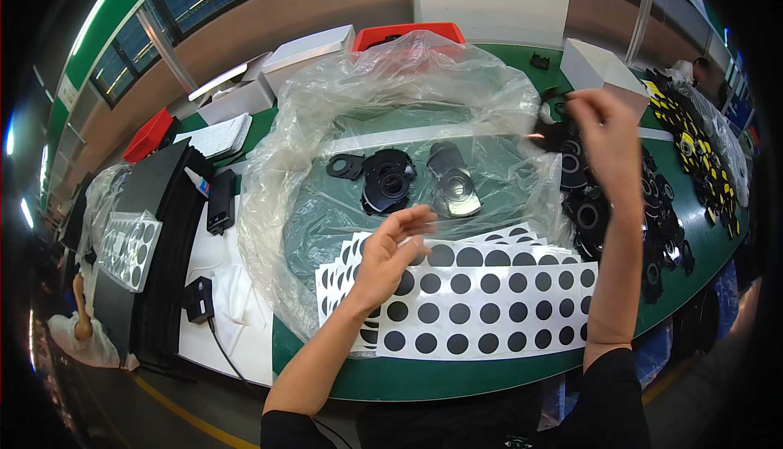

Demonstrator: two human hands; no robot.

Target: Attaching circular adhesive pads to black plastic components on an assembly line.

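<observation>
My right hand (605, 127) is raised at the right rim of the plastic bag. Its fingers are closed on a black flat part with a ring-shaped opening (554, 132), slightly blurred. Over the white sheets of round black stickers (489, 312), my left hand (393, 247) hovers with fingers bent and thumb apart, holding nothing. Inside the clear plastic bag (306, 123) lie a small stack of black ring-shaped parts (387, 181) and, to its right, a few glossier ones (453, 181).
Many black parts (586, 211) are heaped under my right forearm, with yellow-marked ones (703, 155) beyond. A red bin (444, 34) and white boxes (310, 51) stand along the back. At left are a black case (221, 201), a glue bottle (196, 181) and a black adapter (198, 300).
</observation>
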